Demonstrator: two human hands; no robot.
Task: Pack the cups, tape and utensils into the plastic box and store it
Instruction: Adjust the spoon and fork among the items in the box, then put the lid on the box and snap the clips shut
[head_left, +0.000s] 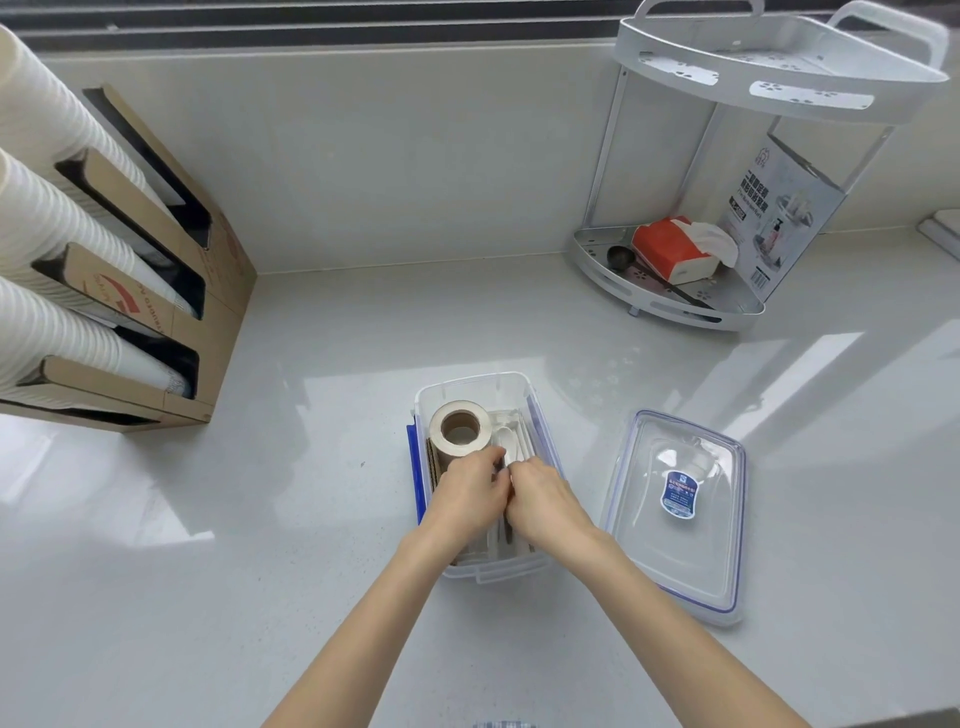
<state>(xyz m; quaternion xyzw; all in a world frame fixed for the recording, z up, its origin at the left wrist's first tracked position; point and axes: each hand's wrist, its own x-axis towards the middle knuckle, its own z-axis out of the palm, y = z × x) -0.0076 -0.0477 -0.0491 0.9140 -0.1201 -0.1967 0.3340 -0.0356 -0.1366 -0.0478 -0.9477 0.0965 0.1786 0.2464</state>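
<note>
Clear plastic with blue side latches, the plastic box (540, 415) stands open on the pale counter (322, 395), and both hands are down inside its near half. The left hand (470, 493) and the right hand (543, 501) meet with fingers curled and close together over something thin and dark between them, probably a utensil or its wrapper, though the knuckles hide it and I cannot tell just what is pinched. The roll of tape (460, 428) already stands on end in the far left corner of the box, and white plastic spoons (511, 447) lie just beside it on the right. To do this step well, the utensils want laying flat and lengthwise along the right wall, pressed below the rim so the lid can seat; the tape roll stands tall, so it may need tipping on its side if it sits above the rim. The lid (680, 512) lies flat just to the right of the box, within easy reach for closing. The counter is glossy and light grey, with window glare across it. At left a cardboard dispenser (156, 270) holds stacks of white paper cups (47, 223); at back right a white corner rack (727, 156) carries a tissue pack (675, 249) and a dark scoop (621, 257).
</note>
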